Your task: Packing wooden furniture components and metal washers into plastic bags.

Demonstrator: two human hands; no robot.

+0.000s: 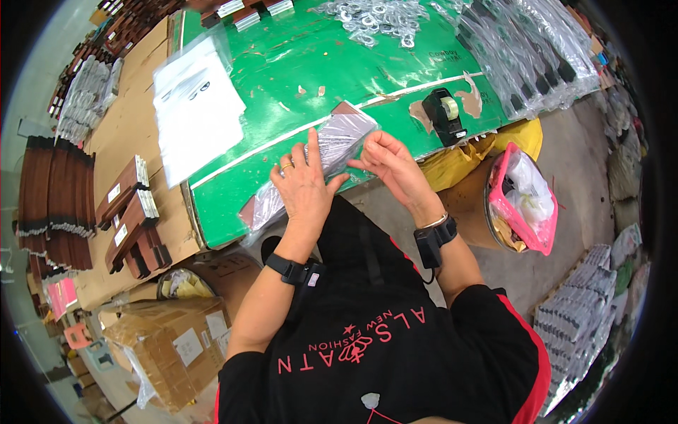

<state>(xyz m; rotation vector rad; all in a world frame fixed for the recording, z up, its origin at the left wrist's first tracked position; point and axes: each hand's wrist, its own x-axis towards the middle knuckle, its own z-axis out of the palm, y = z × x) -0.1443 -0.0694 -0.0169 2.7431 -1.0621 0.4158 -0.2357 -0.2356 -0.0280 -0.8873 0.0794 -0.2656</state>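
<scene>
A long flat brown piece (345,109) in a clear plastic bag (340,140) lies slantwise along the near edge of the green table (282,67). Fingers spread, my left hand (306,185) rests on the middle of the bag. My right hand (397,168) is at the bag's right end, thumb and fingers pinched on its plastic edge. The exact grip is partly hidden by the fingers. Right of it stands a black tape dispenser (443,116) with a roll of tape.
A stack of white plastic bags (194,106) lies to the left. Brown slats (131,212) are piled farther left on cardboard. Metal rings (371,18) and plastic-wrapped pieces (526,53) occupy the far side. A pink-rimmed bin (547,237) stands right, a cardboard box (169,346) lower left.
</scene>
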